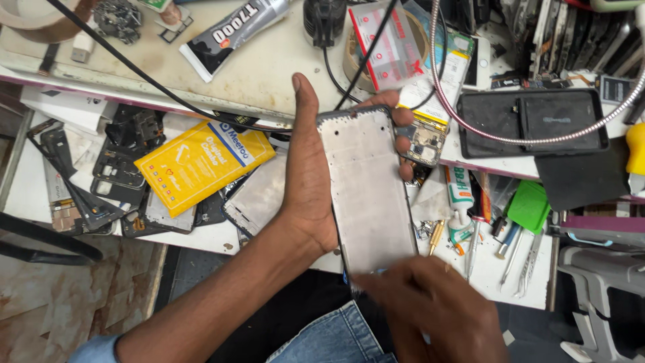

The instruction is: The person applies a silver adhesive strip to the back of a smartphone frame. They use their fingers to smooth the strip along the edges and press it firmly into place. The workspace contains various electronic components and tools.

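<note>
My left hand point(306, 175) grips a phone middle frame point(366, 188), a long grey metal plate with a dark rim, held upright over the bench edge. The thumb lies along its left side and the fingertips wrap over its right edge. My right hand point(430, 306) is blurred at the plate's bottom end and touches it there. What the right fingers hold, if anything, is hidden.
A yellow packet point(201, 161), several stripped phone frames point(127, 168) and a glue tube point(232, 30) lie left. A black phone back point(531, 121), a flexible metal hose point(470, 114), a small circuit board point(423, 141), tweezers and screwdrivers point(517, 249) lie right.
</note>
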